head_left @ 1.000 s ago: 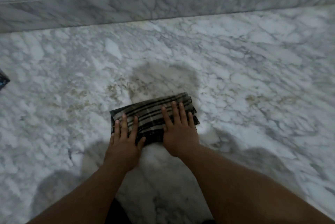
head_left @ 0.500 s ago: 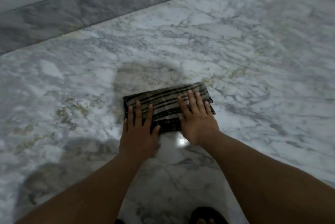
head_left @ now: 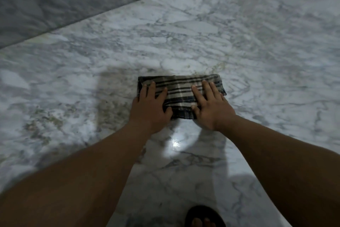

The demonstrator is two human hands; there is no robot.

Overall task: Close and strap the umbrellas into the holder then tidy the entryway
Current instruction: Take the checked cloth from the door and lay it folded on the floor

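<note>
Both flat hands slid cloth (head_left: 181, 90) rightward.

Marble floor (head_left: 239, 43), dim light.
Grey-veined skirting (head_left: 73, 2) runs along the far wall ahead of me; bright glare spot (head_left: 174, 144) below.

Inspector A: Change noted against the grey marble skirting band (head_left: 55, 9) along the wall. A second ago it ran level across the top; now it slants, high on the right, low on the left.

Inspector B: And the folded dark plaid cloth (head_left: 181, 92)?

Inspector A: With the left hand (head_left: 150, 106) and right hand (head_left: 211, 109) flat on it, it has slid along the white veined marble floor (head_left: 257, 61), rightward relative to that band. The hands now sit wider apart, with more cloth showing between them.

Inspector B: Anything new?

Inspector A: A dark sandalled foot (head_left: 203, 216) has entered, on the side of the cloth away from the band.
</note>
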